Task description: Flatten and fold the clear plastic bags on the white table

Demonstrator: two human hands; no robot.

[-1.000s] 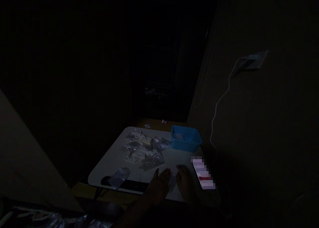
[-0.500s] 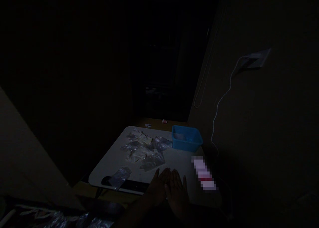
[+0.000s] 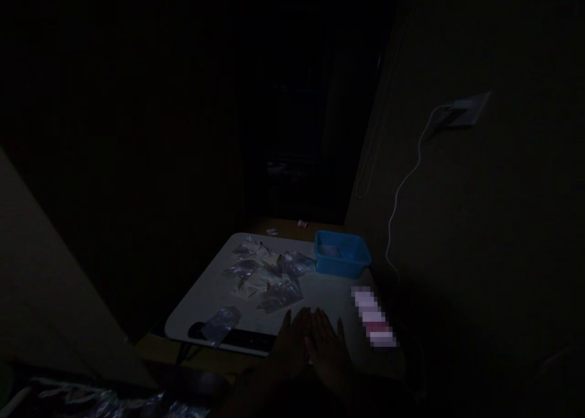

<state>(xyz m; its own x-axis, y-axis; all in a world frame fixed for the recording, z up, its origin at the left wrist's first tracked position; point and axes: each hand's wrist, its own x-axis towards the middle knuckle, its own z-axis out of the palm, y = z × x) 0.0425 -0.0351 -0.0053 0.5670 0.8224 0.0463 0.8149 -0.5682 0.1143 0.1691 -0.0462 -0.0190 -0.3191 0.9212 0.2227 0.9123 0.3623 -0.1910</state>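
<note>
Both hands rest side by side at the near edge of a white folding table (image 3: 201,302), in dim light. My left hand (image 3: 294,337) lies with its fingers stretched out and the thumb side apart. Beside it, my right hand (image 3: 326,345) is also flat, its fingers extended and touching or nearly touching the left fingertips. Neither hand holds anything that I can see. Beyond them lies a spread of crumpled clear plastic bags (image 3: 274,278). One separate clear plastic bag (image 3: 222,325) lies left of the hands, over a dark slot in the tabletop.
A blue plastic basket (image 3: 342,262) stands at the table's far right corner, with something pale inside. A blurred-out bright screen or object (image 3: 375,320) lies on the right side. From a wall socket (image 3: 464,110) hangs a white cable (image 3: 397,192). More shiny plastic (image 3: 183,409) shows at bottom left.
The view has shifted very slightly. Both hands stay in almost the same place and pose, and the things on the table have not moved.
</note>
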